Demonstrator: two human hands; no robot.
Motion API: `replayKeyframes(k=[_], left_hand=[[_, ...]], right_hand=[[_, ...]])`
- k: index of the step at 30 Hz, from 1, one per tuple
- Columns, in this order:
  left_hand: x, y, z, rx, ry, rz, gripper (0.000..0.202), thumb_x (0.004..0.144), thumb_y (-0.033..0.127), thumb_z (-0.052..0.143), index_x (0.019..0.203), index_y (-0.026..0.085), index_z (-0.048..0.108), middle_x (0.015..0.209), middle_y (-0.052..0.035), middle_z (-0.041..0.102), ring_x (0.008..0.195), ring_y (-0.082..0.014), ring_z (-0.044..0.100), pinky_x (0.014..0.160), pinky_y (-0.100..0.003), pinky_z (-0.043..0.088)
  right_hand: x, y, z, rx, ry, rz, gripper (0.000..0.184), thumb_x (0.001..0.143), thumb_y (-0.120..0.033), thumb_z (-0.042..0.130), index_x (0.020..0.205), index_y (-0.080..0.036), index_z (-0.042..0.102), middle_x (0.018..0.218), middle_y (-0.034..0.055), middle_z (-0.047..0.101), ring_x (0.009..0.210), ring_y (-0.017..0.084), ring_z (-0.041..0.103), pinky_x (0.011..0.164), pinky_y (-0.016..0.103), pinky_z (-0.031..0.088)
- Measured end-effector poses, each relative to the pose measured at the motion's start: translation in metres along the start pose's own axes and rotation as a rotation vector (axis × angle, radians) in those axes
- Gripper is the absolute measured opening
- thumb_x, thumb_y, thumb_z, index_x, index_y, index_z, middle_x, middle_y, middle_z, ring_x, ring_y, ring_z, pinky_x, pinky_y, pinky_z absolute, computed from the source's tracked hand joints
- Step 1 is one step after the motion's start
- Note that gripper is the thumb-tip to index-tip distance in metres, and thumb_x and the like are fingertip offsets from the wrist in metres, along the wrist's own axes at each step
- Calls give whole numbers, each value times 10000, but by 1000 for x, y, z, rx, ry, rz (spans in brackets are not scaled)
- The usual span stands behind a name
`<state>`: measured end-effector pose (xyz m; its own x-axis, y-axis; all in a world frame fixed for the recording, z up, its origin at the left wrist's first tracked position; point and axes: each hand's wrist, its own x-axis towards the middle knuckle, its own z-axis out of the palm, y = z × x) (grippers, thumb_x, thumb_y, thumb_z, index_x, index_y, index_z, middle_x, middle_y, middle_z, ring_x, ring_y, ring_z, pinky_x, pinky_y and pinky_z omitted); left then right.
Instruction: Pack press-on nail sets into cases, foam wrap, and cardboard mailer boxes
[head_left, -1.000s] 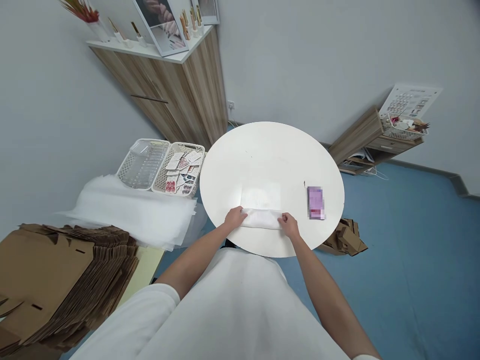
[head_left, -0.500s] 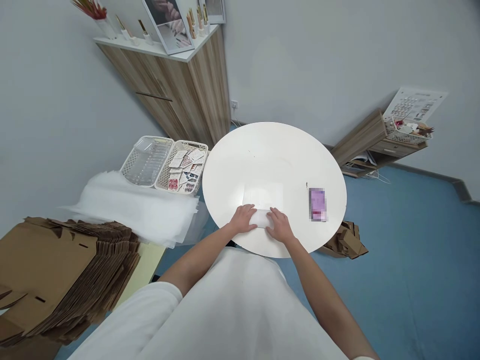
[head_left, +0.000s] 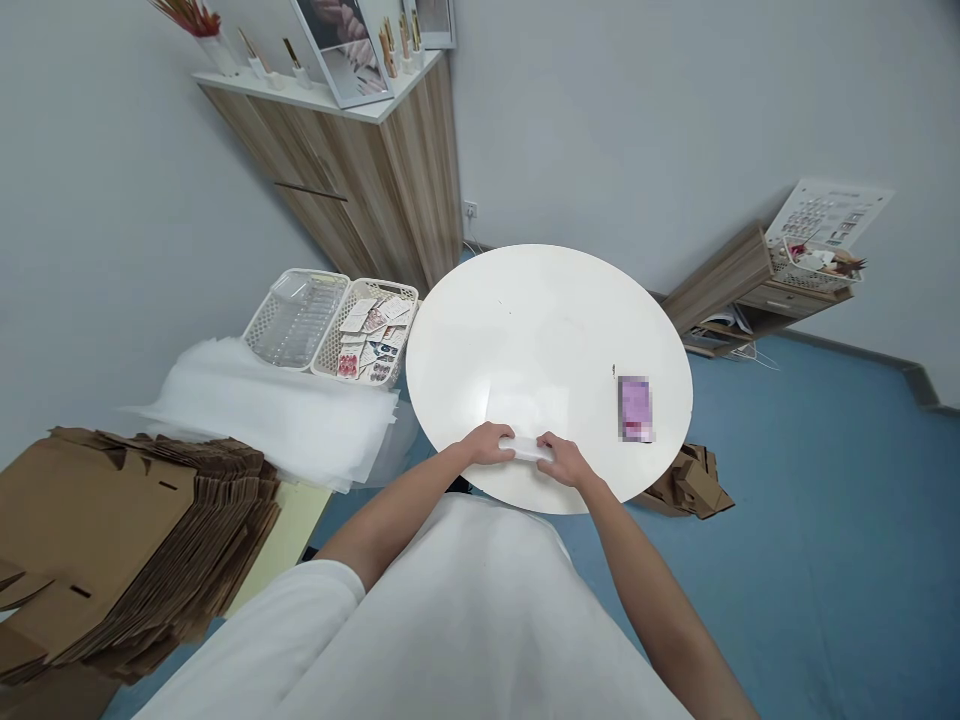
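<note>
A small white wrapped bundle, long and narrow, is held crosswise near the front edge of the round white table. My left hand grips its left end, fingers curled over it. At the opposite end, my right hand has its fingers and thumb closed on the bundle. What is inside the wrapping is hidden. A pale rectangular patch shows just beyond the hands; I cannot tell whether it is a thin sheet or glare. A blurred purple item lies on the table's right side.
To the left are a basket of printed cards, a basket of clear plastic cases, white foam sheets and stacked flat cardboard boxes. A wooden cabinet stands behind. Cardboard sits low at the right.
Both hands have drawn slightly toward me with the bundle, and their fingers have curled tighter around its ends. The bundle looks narrower. The purple item has stayed put.
</note>
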<state>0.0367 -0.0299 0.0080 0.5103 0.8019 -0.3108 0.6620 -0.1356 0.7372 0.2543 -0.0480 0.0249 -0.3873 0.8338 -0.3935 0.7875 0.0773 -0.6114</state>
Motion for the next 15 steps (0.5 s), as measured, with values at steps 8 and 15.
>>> replayKeyframes(k=[8,15], left_hand=[[1,-11,-8,-109,165,-126,390,769,517,395,875,194,587,872,-32,623,778,-176,556,674,-255,390],[4,-27,-6,-55,294,-312,319,777,467,424,773,174,549,721,-30,579,662,-167,532,566,-253,364]], right_hand=[[8,1,-11,266,121,165,334,742,-475,429,904,-227,583,894,25,622,809,181,552,689,284,405],[16,20,0,309,375,304,432,739,-489,430,1057,-206,509,1046,66,576,931,198,532,758,304,411]])
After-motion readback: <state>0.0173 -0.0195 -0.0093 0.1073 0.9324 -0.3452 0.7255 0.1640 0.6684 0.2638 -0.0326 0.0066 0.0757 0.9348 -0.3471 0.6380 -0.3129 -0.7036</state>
